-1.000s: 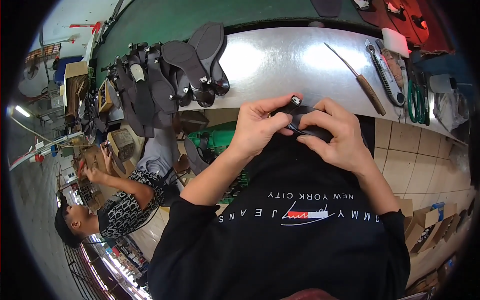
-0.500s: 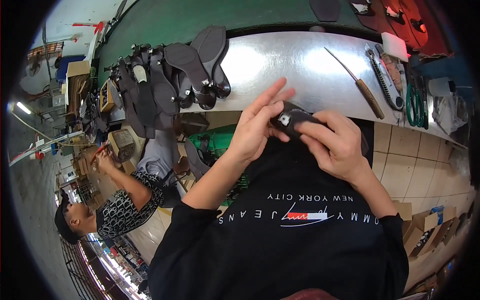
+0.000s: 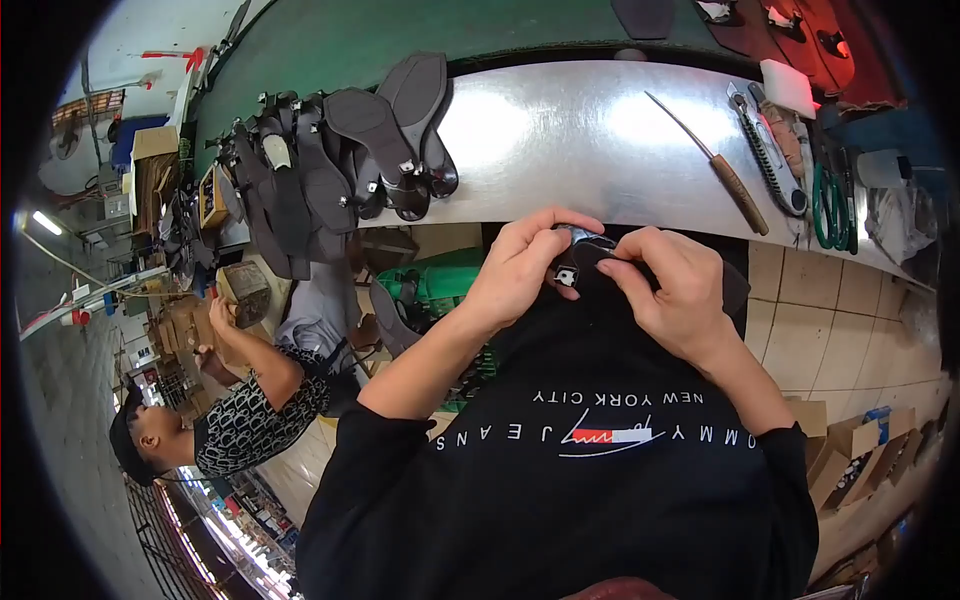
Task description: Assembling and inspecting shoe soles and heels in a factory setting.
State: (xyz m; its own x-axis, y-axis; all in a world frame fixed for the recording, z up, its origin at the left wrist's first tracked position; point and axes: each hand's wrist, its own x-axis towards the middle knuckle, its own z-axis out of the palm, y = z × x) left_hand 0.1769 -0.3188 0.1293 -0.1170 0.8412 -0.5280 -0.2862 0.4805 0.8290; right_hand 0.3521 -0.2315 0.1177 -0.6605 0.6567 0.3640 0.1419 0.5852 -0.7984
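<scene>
My left hand, one: forefinger reaching rightward, thumb bent beside it. My right hand, one: thumb and forefinger in a pinch, other fingers curled. My left forearm and right forearm, both bare: I angle them inward, hands near each other, apart.

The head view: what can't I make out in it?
All in the head view:
Dark piece: full shape; the left hand and right hand cover parts.
Green container: middle; the left forearm crosses in front.
Dark sole: far end; the picture's upper edge cuts it off.
</scene>
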